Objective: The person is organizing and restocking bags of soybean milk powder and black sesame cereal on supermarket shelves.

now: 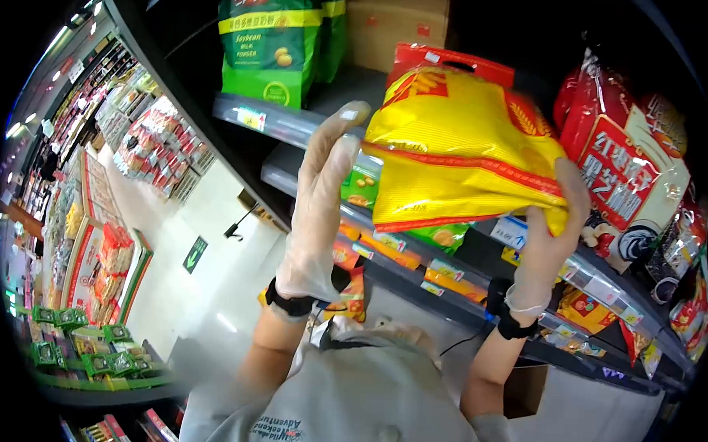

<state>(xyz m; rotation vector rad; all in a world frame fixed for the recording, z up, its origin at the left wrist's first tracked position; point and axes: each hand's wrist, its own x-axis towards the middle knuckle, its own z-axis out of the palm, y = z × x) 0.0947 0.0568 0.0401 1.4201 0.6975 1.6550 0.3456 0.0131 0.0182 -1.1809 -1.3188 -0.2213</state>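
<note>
A large yellow bag (466,147) with red bands and a red top strip is held up in front of the shelf, tilted and creased. My right hand (555,216), in a thin clear glove, grips its lower right corner between thumb and fingers. Along the bag's left edge is my left hand (320,185), gloved the same way, its fingers stretched upward and apart, fingertips near the bag's side. Behind the bag, a brown cardboard box (396,24) stands on the upper shelf. Green soybean milk powder bags (268,50) stand to its left.
Red packages (617,164) fill the shelf's right side. Price-tagged shelf edges (275,123) run close behind my hands, with lower tiers of snack packets (585,311) beneath. On the left lies a pale aisle floor (166,249) with a green arrow sign (195,254) and stacked goods.
</note>
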